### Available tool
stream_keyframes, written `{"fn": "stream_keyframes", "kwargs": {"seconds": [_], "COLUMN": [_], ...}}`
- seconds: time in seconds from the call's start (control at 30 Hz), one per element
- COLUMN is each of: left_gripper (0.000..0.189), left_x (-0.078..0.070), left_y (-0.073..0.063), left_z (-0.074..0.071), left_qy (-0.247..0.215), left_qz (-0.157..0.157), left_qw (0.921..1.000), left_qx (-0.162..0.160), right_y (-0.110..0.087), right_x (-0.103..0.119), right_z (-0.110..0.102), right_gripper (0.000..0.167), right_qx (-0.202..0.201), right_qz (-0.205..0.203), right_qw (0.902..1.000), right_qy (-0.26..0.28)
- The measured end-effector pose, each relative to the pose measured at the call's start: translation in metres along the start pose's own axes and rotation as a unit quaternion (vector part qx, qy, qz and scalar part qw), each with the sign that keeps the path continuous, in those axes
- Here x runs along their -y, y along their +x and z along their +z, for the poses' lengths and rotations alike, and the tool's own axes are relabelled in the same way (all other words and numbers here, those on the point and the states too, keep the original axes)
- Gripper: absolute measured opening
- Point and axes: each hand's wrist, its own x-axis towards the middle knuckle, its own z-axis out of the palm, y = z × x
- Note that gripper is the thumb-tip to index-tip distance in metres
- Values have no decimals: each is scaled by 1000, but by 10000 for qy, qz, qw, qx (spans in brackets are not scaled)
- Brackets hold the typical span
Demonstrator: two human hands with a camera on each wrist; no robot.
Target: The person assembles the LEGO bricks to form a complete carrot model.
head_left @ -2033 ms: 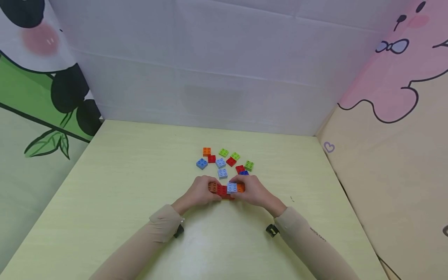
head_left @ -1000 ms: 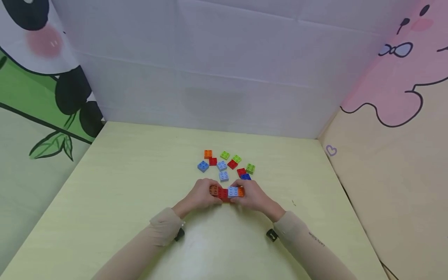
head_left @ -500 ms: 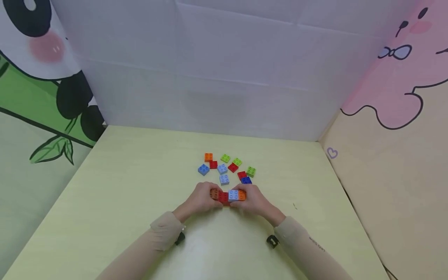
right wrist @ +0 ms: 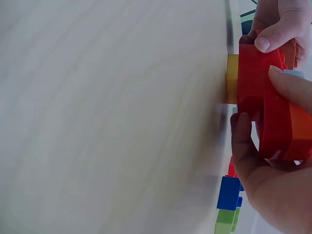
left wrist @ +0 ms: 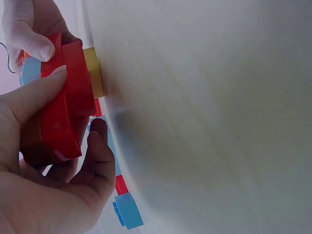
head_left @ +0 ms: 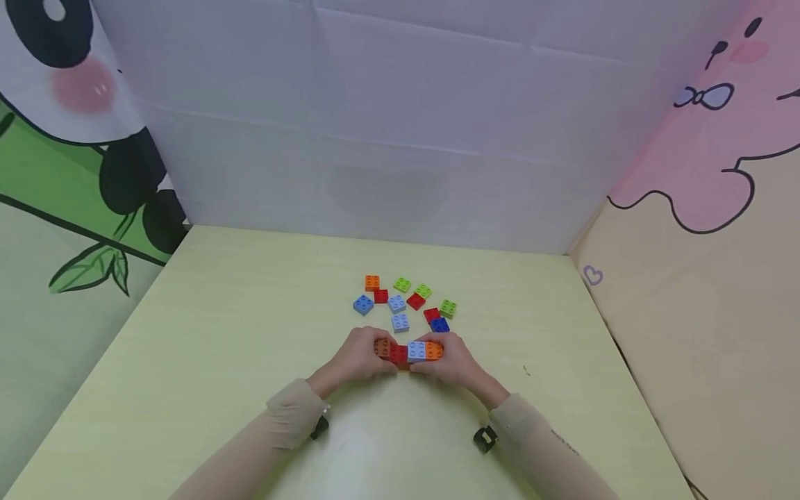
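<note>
Both hands hold one stacked toy building brick assembly at the table's middle. From the left its top shows a brown-orange brick (head_left: 382,348), a red brick (head_left: 398,354), a light blue brick (head_left: 417,351) and an orange brick (head_left: 434,351). Wide red bricks (left wrist: 77,83) lie beneath, above a yellow brick (right wrist: 232,78) at the bottom, close to the tabletop. My left hand (head_left: 359,353) grips the brown-orange end, thumb on the near side. My right hand (head_left: 457,360) pinches the orange end between thumb and fingers. The fingers partly cover both ends.
Several loose bricks lie just beyond the hands on the pale table (head_left: 250,312), among them a light blue brick (head_left: 401,323), a dark blue brick (head_left: 440,325), a green brick (head_left: 448,308) and an orange brick (head_left: 371,282). A fabric-covered wall (head_left: 375,187) stands behind.
Both hands keep their grip on the assembly. The right fingers sit slightly further out, so more of the orange brick shows. The whole head view has shifted a little.
</note>
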Motion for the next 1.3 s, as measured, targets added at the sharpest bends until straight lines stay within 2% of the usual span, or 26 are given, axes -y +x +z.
{"fn": "stream_keyframes", "kwargs": {"seconds": [0.6, 1.0, 1.2, 1.3], "left_gripper": [35, 43, 57, 63], "left_x": [1, 0, 6, 9], "left_y": [-1, -4, -3, -2], "left_z": [0, -8, -17, -22], "left_qy": [-1, -92, -345, -502], "left_qz": [21, 165, 372, 354], "left_qw": [10000, 9998, 9982, 9968], "left_qx": [-59, -2, -323, -511], "right_y": [1, 1, 1, 1], "right_x": [-2, -3, -2, -2], "right_z": [1, 0, 0, 1], "right_gripper": [39, 39, 41, 41], "right_qx": [-4, -11, 2, 4], "right_qz": [-96, -95, -35, -20], "right_qw": [9999, 9999, 10000, 10000], "right_qy": [32, 48, -52, -64]}}
